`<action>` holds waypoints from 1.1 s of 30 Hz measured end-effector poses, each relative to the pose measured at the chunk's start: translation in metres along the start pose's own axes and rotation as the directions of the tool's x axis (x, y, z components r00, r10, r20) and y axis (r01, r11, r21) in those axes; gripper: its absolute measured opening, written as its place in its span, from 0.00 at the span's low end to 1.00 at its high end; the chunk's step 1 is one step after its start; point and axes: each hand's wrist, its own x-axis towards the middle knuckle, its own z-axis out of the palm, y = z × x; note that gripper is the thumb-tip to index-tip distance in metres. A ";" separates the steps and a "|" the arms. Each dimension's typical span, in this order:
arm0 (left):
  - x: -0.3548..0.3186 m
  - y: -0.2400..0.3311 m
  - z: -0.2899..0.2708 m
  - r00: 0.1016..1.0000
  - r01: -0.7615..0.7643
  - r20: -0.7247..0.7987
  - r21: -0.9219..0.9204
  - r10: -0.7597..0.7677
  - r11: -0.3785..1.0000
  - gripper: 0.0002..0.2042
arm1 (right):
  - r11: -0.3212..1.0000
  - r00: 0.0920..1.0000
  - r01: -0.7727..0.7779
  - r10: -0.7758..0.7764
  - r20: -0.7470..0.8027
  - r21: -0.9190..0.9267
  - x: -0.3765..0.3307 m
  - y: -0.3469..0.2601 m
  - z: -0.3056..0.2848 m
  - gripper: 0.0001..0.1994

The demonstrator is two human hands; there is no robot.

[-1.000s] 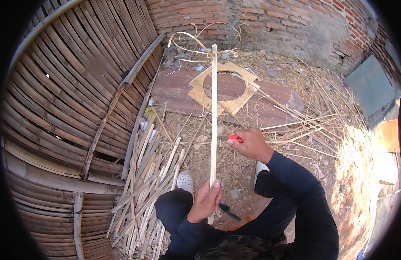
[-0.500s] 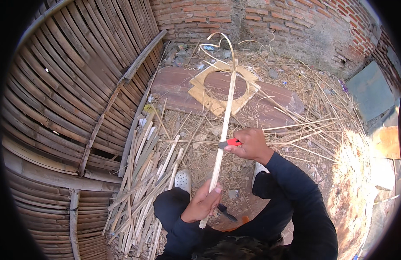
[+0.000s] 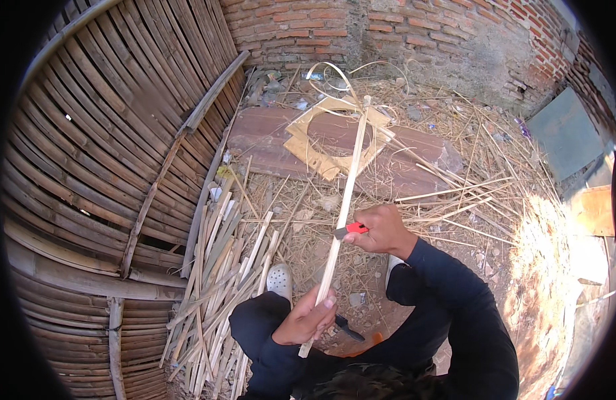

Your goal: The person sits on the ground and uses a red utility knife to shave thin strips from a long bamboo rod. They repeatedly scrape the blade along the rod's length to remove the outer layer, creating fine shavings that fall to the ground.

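My left hand [image 3: 306, 320] is closed around the lower end of a long pale bamboo strip [image 3: 351, 180], which points away from me at a slant. My right hand [image 3: 388, 230] grips a red-handled cutter knife [image 3: 355, 229] whose grey front end lies across the middle of the strip. Thin curled shavings [image 3: 339, 71] loop up around the strip's far end. Beyond my hands, that end passes over a wooden piece with a large round hole [image 3: 319, 163].
A reddish-brown board [image 3: 254, 140] lies under the holed piece. Several cut strips [image 3: 218, 287] are heaped left of my feet, others [image 3: 454, 207] to the right. A slatted bamboo wall [image 3: 114, 133] stands left, a brick wall [image 3: 308, 30] behind. A dark-handled tool [image 3: 348, 328] lies between my legs.
The knife sits slightly lower along the strip, nearer my left hand. The strip's far end has shifted a little right, and the curled shavings have changed shape and spread wider.
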 end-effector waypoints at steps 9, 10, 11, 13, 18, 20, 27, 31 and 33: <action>0.006 -0.004 -0.001 0.998 -0.026 0.063 0.059 0.023 0.998 0.09 | 0.986 0.982 -0.114 0.093 -0.166 -0.119 0.015 0.039 -0.003 0.29; 0.005 -0.006 -0.001 0.998 -0.018 0.062 0.078 0.013 0.997 0.09 | 0.975 0.967 -0.180 0.150 -0.208 -0.134 0.019 0.045 -0.001 0.30; 0.004 -0.008 -0.001 0.998 -0.010 0.061 0.095 0.004 0.995 0.09 | 0.958 0.947 -0.245 0.204 -0.250 -0.146 0.023 0.051 -0.001 0.30; -0.001 -0.011 0.003 0.997 0.024 0.073 0.140 -0.035 0.990 0.09 | 0.943 0.936 -0.294 0.250 -0.248 -0.158 0.025 0.072 -0.015 0.30; -0.004 -0.008 -0.004 0.994 0.026 0.102 0.140 -0.040 0.990 0.08 | 0.929 0.926 -0.346 0.317 -0.205 -0.127 0.014 0.069 -0.022 0.30; -0.010 -0.006 -0.005 0.991 0.024 0.130 0.112 -0.039 0.993 0.08 | 0.969 0.956 -0.237 0.219 -0.194 -0.074 0.008 0.054 -0.013 0.30; -0.010 -0.009 -0.001 0.983 0.076 0.157 0.132 -0.097 0.988 0.07 | 0.969 0.943 -0.135 0.062 -0.327 -0.208 0.011 0.093 -0.029 0.28; -0.012 -0.015 -0.002 0.969 0.118 0.193 0.183 -0.154 0.976 0.07 | 0.869 0.822 -0.475 0.381 -0.423 -0.139 0.016 0.122 -0.033 0.27; -0.019 -0.012 0.003 0.956 0.167 0.200 0.233 -0.216 0.958 0.07 | 0.859 0.796 -0.478 0.335 -0.505 -0.184 0.005 0.142 -0.044 0.27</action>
